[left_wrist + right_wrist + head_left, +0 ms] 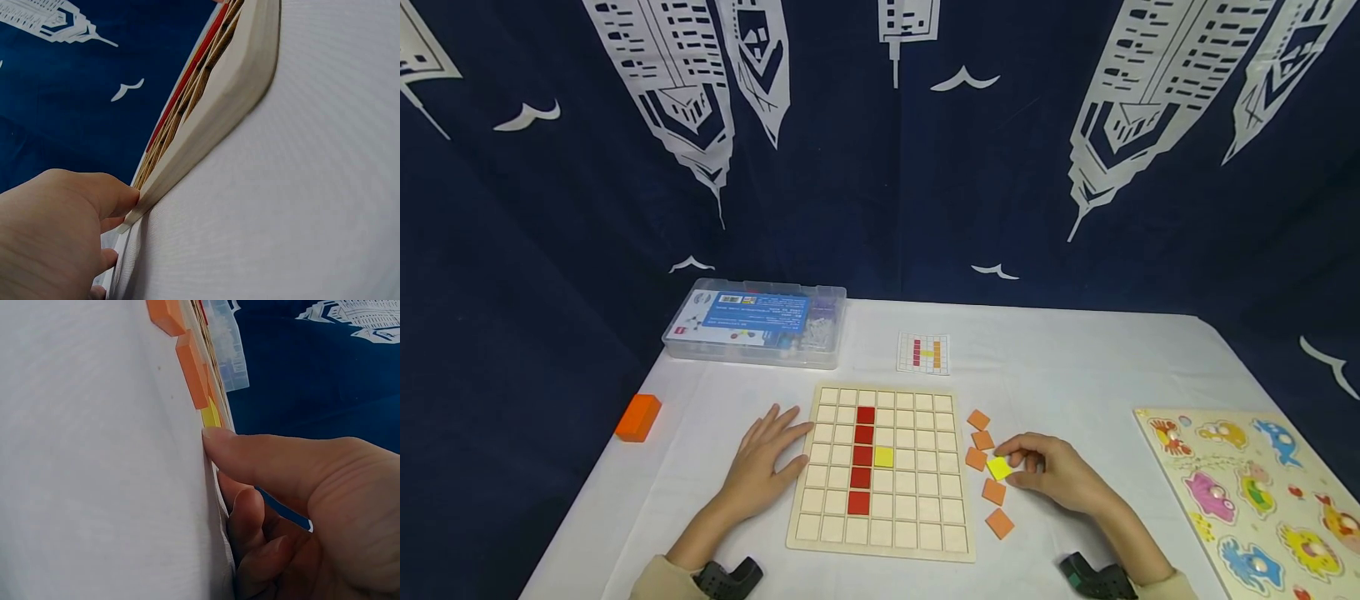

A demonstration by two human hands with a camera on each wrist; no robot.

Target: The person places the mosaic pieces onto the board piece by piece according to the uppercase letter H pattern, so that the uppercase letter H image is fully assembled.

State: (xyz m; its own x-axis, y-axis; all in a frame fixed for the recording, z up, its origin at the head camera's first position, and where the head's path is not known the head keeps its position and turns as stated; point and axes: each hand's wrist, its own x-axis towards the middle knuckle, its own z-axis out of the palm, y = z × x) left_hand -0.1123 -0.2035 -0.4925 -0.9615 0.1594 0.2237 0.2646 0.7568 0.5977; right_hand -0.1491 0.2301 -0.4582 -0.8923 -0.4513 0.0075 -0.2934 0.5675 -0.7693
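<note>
A wooden grid board (925,553) lies mid-table, bearing a column of several red tiles (860,477) and one yellow tile (883,457) beside the middle red one. My left hand (763,462) rests at the board's left edge with its fingers spread; in the left wrist view that hand (62,231) touches the board's rim (206,125). Right of the board, my right hand (1060,471) pinches a second yellow tile (998,467) between thumb and fingers, among several loose orange tiles (994,492). In the right wrist view, the thumb partly hides this yellow tile (211,414).
Behind the board lies a small pattern card (922,353) with red, yellow and orange squares. A clear plastic case (752,323) sits back left, an orange block (637,417) at the left edge. An animal puzzle board (1255,500) lies at the right.
</note>
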